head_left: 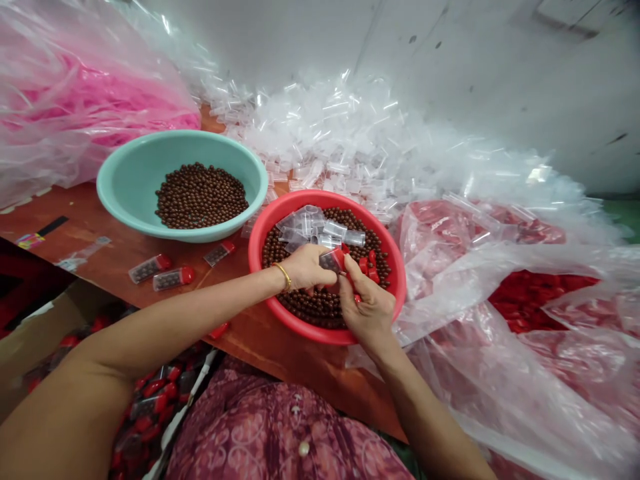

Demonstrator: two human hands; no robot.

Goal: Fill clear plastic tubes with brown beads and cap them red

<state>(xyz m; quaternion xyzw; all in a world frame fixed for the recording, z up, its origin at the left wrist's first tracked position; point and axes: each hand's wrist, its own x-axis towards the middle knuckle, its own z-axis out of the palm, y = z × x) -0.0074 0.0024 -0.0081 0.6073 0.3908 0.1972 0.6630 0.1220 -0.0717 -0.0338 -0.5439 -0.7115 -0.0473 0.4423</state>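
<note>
Over the red basin (260,293), my left hand (305,265) is closed around a small clear plastic tube (330,261) filled with dark beads. A red cap (341,257) sits at the tube's right end. The fingers of my right hand (369,303) are pinched against that cap; whether it is fully seated I cannot tell. Beneath both hands lie brown beads (305,308), with loose red caps (370,265) on the right side. Several empty clear tubes (307,223) rest on the beads at the back of the basin.
A turquoise basin (120,180) with more brown beads stands at left. Capped filled tubes (173,278) lie before it. Clear tubes (340,127) are heaped behind. Bags of red caps (540,300) lie right, a pink-filled bag (100,100) left. A box of filled tubes (155,407) is below the table edge.
</note>
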